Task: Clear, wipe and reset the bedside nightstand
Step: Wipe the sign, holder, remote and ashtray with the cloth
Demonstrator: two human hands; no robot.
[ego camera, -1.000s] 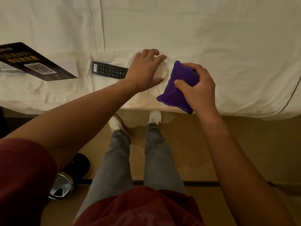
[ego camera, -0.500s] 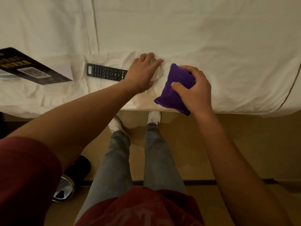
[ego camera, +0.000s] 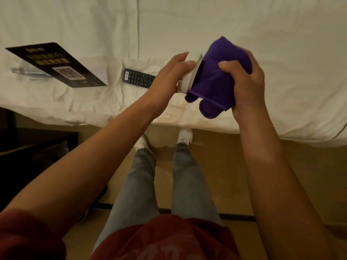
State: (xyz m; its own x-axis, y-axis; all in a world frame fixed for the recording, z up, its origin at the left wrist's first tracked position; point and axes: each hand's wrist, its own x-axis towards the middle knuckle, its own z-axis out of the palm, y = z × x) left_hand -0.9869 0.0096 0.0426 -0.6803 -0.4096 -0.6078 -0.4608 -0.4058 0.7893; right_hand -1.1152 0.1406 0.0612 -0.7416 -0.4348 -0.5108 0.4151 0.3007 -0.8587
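While the left hand point(ego camera: 170, 74) holds a small white dish point(ego camera: 188, 81) up on its side, with fingers mostly straight along its back and the thumb hidden, the right hand point(ego camera: 244, 85) grips a bunched purple cloth point(ego camera: 216, 77) and presses it against the dish's face; both are lifted above the edge of the bed point(ego camera: 244, 25); a black remote point(ego camera: 138, 78) lies flat on the white sheet just left of the left hand; farther left lies a black card point(ego camera: 54, 64) with gold print, partly over a clear stand point(ego camera: 28, 72); below, grey trouser legs point(ego camera: 139, 184) and white shoes point(ego camera: 185, 135) stand on the tan floor point(ego camera: 225, 166); a dark bench point(ego camera: 33, 147) sits at the left.
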